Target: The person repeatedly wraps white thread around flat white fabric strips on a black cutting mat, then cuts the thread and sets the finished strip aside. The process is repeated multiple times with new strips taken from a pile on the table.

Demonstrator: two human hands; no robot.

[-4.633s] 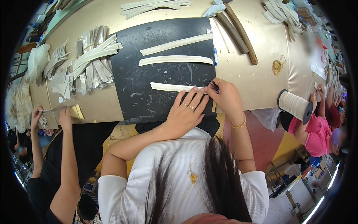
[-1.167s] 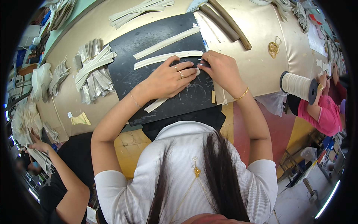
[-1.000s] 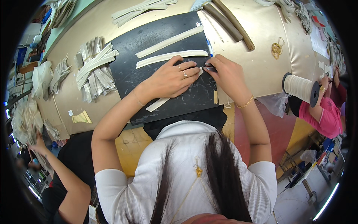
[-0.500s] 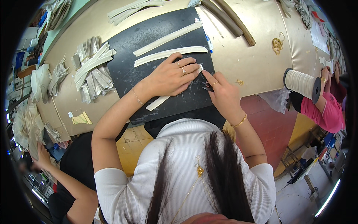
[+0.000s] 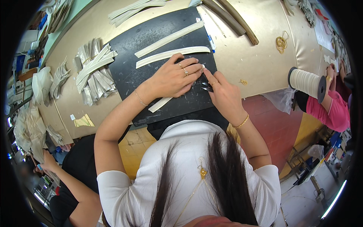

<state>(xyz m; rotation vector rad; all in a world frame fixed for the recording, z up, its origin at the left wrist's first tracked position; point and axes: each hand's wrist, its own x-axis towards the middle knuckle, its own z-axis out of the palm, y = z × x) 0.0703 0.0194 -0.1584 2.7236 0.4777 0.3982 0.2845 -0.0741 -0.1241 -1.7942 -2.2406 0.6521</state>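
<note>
My left hand (image 5: 176, 77) lies across a cream fabric strip (image 5: 160, 104) on the black board (image 5: 128, 90), its bent fingers pinning the strip's far end near the fingertips. Most of that strip is hidden under the hand. Dark-bladed snips (image 5: 206, 86) are held in my right hand (image 5: 226, 92), blades pointing left. The right index fingertip touches the strip's end beside the left fingers. Beyond my hands, two more strips lie on the board: a slightly curved one (image 5: 172, 55) and a straighter one (image 5: 170, 38).
Left of the board sits a pile of pale strips (image 5: 94, 72). Brown rolls (image 5: 227, 19), a blue-and-white pen (image 5: 211, 43) and yellow elastic bands (image 5: 281, 43) lie at the far right. A cord spool (image 5: 307, 82) stands right, near a person in pink (image 5: 329, 109). Another person's arm (image 5: 72, 181) is at left.
My right hand and the snips have shifted slightly left, the index fingertip moving up to the strip's end. My left hand stays put. The person at left has moved a hand.
</note>
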